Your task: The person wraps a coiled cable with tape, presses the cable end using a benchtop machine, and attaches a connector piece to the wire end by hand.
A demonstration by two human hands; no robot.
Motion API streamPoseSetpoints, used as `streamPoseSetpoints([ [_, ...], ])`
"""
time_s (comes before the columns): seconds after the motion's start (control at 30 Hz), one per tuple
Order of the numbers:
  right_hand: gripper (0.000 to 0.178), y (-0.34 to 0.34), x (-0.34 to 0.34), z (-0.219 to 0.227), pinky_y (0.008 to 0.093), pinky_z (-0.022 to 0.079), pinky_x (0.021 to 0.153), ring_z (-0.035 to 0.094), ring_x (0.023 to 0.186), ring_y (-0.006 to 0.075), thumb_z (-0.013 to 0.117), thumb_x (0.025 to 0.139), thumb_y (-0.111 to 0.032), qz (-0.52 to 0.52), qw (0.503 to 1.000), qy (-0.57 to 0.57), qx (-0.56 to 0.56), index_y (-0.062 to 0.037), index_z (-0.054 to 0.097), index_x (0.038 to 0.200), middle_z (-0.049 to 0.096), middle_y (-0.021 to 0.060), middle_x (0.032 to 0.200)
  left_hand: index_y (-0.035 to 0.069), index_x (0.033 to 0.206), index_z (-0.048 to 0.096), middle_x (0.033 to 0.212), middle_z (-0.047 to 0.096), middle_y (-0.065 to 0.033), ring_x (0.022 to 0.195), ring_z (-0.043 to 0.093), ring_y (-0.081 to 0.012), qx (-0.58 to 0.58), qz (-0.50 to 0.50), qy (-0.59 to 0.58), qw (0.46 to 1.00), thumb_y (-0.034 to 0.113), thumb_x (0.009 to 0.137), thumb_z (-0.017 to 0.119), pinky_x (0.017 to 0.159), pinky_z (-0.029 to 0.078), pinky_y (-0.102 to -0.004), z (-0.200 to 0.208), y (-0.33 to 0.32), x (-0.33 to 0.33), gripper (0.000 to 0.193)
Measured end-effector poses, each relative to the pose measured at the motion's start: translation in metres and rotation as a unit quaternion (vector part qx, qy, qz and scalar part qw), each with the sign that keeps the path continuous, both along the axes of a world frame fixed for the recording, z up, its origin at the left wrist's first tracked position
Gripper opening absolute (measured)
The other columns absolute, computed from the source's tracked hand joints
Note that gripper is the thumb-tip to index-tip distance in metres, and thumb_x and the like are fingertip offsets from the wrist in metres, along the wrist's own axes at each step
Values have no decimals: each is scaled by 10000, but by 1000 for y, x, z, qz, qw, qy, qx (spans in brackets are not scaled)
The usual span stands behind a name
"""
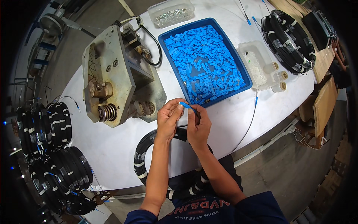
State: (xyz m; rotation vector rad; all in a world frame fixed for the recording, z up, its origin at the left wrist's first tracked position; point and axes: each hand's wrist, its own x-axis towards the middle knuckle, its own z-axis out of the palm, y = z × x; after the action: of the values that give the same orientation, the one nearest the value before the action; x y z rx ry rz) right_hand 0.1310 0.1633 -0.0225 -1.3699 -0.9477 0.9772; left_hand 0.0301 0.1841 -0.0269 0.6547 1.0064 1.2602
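Note:
Above the near edge of the tray, a small blue cable connector (185, 105) is pinched between the fingertips of both my hands. My left hand (167, 118) grips its left end, thumb and forefinger closed. The fingers of my right hand (198, 124) are closed on its right end, where a dark cable seems to run under the palm. Below my wrists lies a coil of black cable (139, 158) bound with white tape, partly hidden by my forearms. Just beyond my hands, a dark blue tray (232, 92) holds many loose blue connector pieces (203, 59).
A heavy metal press (123, 74) stands left of the tray. Clear plastic boxes (171, 14) hold small parts behind and right of it. Black cable coils (292, 41) lie at the far right; more coils (61, 175) are stacked at left. A single cable (254, 115) crosses the table's right side.

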Motion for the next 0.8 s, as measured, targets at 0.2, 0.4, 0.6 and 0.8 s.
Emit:
streamPoseSetpoints([
  [0.2, 117, -1, 4, 3, 217, 343, 477, 445, 540, 45, 621, 926, -66, 12, 999, -36, -5, 22, 621, 1004, 598, 24, 724, -19, 1120, 629, 986, 685, -68, 678, 479, -35, -2, 5, 8, 1000, 97, 930, 635, 595, 382, -163, 1, 0, 0, 223],
  [0.4, 103, 0, 6, -3, 231, 360, 502, 466, 580, 70, 617, 924, -57, 32, 997, -59, 50, -2, 628, 1011, 613, 47, 802, -22, 1117, 630, 981, 687, -76, 699, 503, -41, -7, 6, -36, 999, 94, 930, 634, 620, 404, -178, -6, 1, -5, 220],
  [0.6, 114, -2, 3, 2, 214, 374, 500, 483, 581, 53, 608, 932, -57, 14, 999, -48, 9, 24, 613, 1012, 606, 39, 773, -14, 1113, 636, 986, 691, -76, 769, 554, -56, -7, -5, -10, 1000, 103, 928, 641, 686, 432, -192, 1, 0, -1, 219],
  [0.8, 136, -2, 3, 4, 182, 393, 503, 511, 618, 20, 600, 944, -66, -4, 999, 30, -26, 47, 602, 1019, 610, 21, 771, -15, 1116, 634, 998, 695, -78, 809, 572, -62, 17, -16, 12, 1000, 111, 929, 644, 714, 445, -203, -1, -1, 0, 226],
])
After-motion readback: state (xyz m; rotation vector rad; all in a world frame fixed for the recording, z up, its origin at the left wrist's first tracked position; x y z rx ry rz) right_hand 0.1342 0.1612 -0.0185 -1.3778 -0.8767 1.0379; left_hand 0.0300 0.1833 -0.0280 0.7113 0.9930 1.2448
